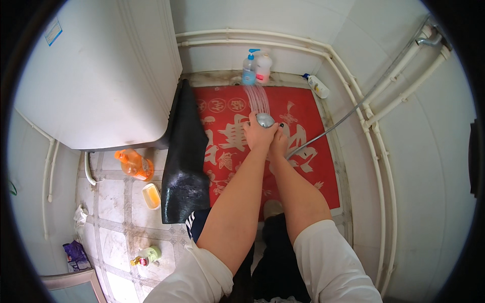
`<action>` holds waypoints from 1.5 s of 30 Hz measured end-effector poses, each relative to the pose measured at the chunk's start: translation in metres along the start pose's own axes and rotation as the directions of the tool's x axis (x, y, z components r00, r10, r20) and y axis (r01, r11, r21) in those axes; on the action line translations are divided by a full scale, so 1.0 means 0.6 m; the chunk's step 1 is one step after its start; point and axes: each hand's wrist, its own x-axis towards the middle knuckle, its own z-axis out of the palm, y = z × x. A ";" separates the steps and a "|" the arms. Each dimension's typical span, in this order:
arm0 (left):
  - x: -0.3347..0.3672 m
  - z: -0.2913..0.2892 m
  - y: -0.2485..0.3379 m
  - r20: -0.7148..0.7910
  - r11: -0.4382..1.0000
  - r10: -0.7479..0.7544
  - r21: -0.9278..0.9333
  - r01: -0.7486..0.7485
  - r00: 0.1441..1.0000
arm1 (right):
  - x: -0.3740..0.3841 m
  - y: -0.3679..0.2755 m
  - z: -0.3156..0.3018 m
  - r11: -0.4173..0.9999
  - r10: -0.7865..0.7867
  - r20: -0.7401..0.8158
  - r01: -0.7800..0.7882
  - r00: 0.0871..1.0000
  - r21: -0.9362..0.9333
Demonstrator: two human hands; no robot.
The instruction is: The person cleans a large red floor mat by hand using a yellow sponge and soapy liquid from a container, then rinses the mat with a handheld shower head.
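My left hand (256, 134) and my right hand (279, 142) are closed side by side around a chrome shower head (264, 120). Thin streams of water (258, 98) shoot from it toward the far edge of a red floor mat (318, 177) with pale lettering and patterns. A grey hose (339, 122) runs from beside my right hand up to the wall fitting. The shower head's handle is hidden behind my hands. At the left the mat is folded over, with its wet black underside (186, 177) showing.
A blue pump bottle (248, 70) and a white-and-pink bottle (263, 68) stand beyond the mat. A white bottle (318, 86) lies far right. Pipes (373, 146) line the walls. Left are a white appliance (116, 70), an orange bottle (135, 165), a soap dish (151, 196) and a small green bottle (147, 256).
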 end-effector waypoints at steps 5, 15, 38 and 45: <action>0.016 0.041 -0.017 -0.051 0.998 0.053 -0.044 -0.055 0.997 | -0.002 -0.008 -0.017 0.997 0.047 -0.054 -0.050 0.997 -0.059; 0.014 0.049 -0.007 0.114 0.981 0.174 -0.104 -0.163 0.978 | -0.003 -0.010 -0.042 0.999 0.045 -0.172 -0.048 0.984 -0.012; 0.032 -0.009 -0.037 -0.126 0.986 -0.163 -0.002 0.164 0.978 | -0.035 -0.065 0.009 0.989 0.101 0.191 -0.120 0.976 0.087; 0.043 -0.011 -0.055 -0.181 0.999 -0.002 0.045 0.010 0.984 | -0.033 -0.058 0.027 0.991 0.056 0.166 -0.074 0.985 0.108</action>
